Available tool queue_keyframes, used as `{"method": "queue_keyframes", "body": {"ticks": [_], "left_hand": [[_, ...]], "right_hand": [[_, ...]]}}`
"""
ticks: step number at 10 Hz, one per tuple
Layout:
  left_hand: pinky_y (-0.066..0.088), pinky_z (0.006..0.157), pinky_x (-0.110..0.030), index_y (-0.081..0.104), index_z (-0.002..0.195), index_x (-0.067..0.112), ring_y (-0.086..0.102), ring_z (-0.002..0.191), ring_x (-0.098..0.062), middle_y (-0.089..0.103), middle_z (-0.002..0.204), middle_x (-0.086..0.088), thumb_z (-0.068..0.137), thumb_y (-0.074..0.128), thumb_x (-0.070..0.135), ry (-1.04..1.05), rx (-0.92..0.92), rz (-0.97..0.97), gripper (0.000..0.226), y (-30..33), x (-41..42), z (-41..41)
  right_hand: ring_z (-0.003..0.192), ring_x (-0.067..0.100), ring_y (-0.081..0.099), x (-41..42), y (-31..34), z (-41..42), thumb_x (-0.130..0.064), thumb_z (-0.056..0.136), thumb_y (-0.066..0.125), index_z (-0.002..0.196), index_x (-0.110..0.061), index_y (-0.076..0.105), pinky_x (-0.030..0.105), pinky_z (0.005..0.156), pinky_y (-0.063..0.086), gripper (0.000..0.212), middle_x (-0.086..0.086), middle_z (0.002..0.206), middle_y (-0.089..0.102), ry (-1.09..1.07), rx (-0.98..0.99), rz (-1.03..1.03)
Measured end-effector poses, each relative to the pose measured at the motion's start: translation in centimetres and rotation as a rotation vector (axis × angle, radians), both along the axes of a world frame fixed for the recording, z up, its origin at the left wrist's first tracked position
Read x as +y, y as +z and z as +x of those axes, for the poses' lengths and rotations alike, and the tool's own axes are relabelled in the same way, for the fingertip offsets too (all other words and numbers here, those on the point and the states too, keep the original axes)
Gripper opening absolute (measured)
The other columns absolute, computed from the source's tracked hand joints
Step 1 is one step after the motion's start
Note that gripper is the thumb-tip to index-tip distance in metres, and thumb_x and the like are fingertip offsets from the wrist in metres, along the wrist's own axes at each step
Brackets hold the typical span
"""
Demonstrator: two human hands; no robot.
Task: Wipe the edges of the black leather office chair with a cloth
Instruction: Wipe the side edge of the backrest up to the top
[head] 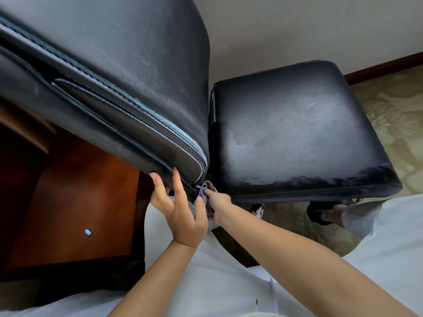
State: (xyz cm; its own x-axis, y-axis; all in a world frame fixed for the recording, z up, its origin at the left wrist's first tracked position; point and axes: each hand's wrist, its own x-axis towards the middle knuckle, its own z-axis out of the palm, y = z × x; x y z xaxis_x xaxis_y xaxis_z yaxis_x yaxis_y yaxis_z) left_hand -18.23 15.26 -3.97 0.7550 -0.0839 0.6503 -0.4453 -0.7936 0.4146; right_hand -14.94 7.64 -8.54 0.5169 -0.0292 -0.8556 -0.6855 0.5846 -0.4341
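The black leather office chair fills the view: its backrest point(119, 72) slants across the upper left and its seat point(297, 133) lies to the right. My left hand point(180, 211) rests spread against the lower corner of the backrest's edge, fingers pointing up. My right hand point(217, 202) pinches a small bunched purple-grey cloth point(206, 188) and presses it into the gap where the backrest's lower corner meets the seat. Most of the cloth is hidden behind my hands.
A reddish-brown wooden desk point(75, 213) stands at the lower left, close under the backrest. Patterned carpet point(393, 115) and a dark baseboard point(384, 67) lie to the right. A chrome chair leg point(258, 209) shows under the seat. My foot in a dark shoe point(320, 213) is beside it.
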Motion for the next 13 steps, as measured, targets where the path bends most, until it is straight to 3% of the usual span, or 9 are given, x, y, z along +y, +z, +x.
{"method": "queue_keyframes", "body": {"ticks": [4, 5, 6, 7, 9, 10, 11, 12, 13], "left_hand": [[0.018, 0.113, -0.026, 0.023, 0.143, 0.004, 0.002, 0.143, -0.007, -0.016, 0.157, 0.013, 0.082, 0.049, 0.028, -0.018, 0.032, -0.053, 0.07, -0.4, 0.1, 0.1], [0.021, 0.114, -0.031, 0.023, 0.143, 0.006, 0.0, 0.143, -0.006, -0.015, 0.157, 0.014, 0.083, 0.049, 0.028, -0.023, 0.031, -0.062, 0.069, -0.5, 0.3, 0.2], [0.019, 0.114, -0.028, 0.025, 0.142, 0.004, -0.001, 0.143, -0.005, -0.015, 0.157, 0.014, 0.082, 0.048, 0.029, -0.017, 0.028, -0.046, 0.068, -0.7, 0.4, 0.4], [0.019, 0.114, -0.027, 0.025, 0.142, 0.004, -0.001, 0.142, -0.004, -0.016, 0.157, 0.014, 0.082, 0.048, 0.028, -0.045, 0.038, -0.044, 0.069, -0.6, 0.6, 0.1], [0.026, 0.111, -0.035, 0.025, 0.142, 0.005, 0.009, 0.138, -0.018, -0.015, 0.158, 0.012, 0.082, 0.05, 0.03, -0.058, 0.046, -0.025, 0.069, -0.5, 0.8, 0.0], [0.029, 0.108, -0.041, 0.026, 0.142, 0.006, 0.007, 0.139, -0.018, -0.007, 0.155, -0.002, 0.082, 0.049, 0.031, -0.04, 0.062, -0.022, 0.069, -0.4, 0.8, -0.2], [0.031, 0.107, -0.043, 0.026, 0.142, 0.006, 0.01, 0.136, -0.022, -0.005, 0.153, -0.004, 0.082, 0.05, 0.031, -0.038, 0.072, -0.014, 0.069, -0.4, 0.8, -0.3], [0.035, 0.105, -0.048, 0.026, 0.142, 0.008, 0.013, 0.134, -0.025, -0.005, 0.153, -0.003, 0.082, 0.05, 0.032, -0.04, 0.066, 0.005, 0.069, -0.4, 1.0, -0.3], [0.039, 0.1, -0.054, 0.027, 0.142, 0.009, 0.015, 0.133, -0.026, -0.01, 0.157, 0.002, 0.082, 0.051, 0.032, -0.027, 0.053, 0.005, 0.069, -0.4, 0.8, -0.2]], "right_hand": [[0.113, 0.03, 0.058, 0.7, -1.2, 1.1, -0.028, 0.097, 0.045, 0.124, -0.004, 0.054, 0.037, 0.094, 0.049, 0.038, 0.015, 0.124, 0.058, 0.064, 0.017, -0.183], [0.107, 0.029, 0.06, 0.2, -0.7, 1.0, -0.022, 0.091, 0.06, 0.118, -0.008, 0.063, 0.037, 0.096, 0.048, 0.031, 0.013, 0.114, 0.064, -0.014, 0.071, -0.167], [0.097, 0.023, 0.063, -0.8, -1.1, -0.1, -0.024, 0.089, 0.063, 0.096, -0.014, 0.071, 0.038, 0.092, 0.05, 0.014, 0.007, 0.095, 0.069, 0.018, -0.109, -0.271], [0.081, 0.022, 0.062, -2.0, -1.1, -1.8, -0.028, 0.092, 0.056, 0.078, -0.015, 0.068, 0.032, 0.072, 0.048, 0.022, 0.006, 0.081, 0.067, 0.033, -0.205, -0.584], [0.088, 0.018, 0.053, -2.5, -1.8, -3.4, -0.002, 0.08, 0.056, 0.106, -0.018, 0.061, 0.027, 0.068, 0.041, 0.031, -0.004, 0.11, 0.047, 0.18, -0.485, -1.051], [0.092, 0.023, 0.053, -2.8, -2.7, -2.9, 0.003, 0.067, 0.068, 0.098, -0.013, 0.062, 0.033, 0.069, 0.047, 0.036, 0.003, 0.112, 0.055, 0.388, -0.79, -1.333], [0.105, 0.03, 0.055, -4.0, -4.8, -2.3, -0.017, 0.064, 0.079, 0.097, -0.016, 0.067, 0.041, 0.088, 0.044, 0.036, 0.005, 0.115, 0.061, 0.776, -0.957, -1.713], [0.129, 0.033, 0.041, -5.3, -6.2, -3.5, -0.046, 0.077, 0.063, 0.115, -0.023, 0.065, 0.05, 0.11, 0.021, 0.045, 0.006, 0.136, 0.052, 0.997, -0.964, -1.819], [0.134, 0.033, 0.037, -5.2, -6.4, -4.4, -0.057, 0.084, 0.044, 0.125, -0.027, 0.06, 0.054, 0.11, 0.017, 0.053, 0.006, 0.145, 0.044, 0.997, -0.902, -1.821]]}}
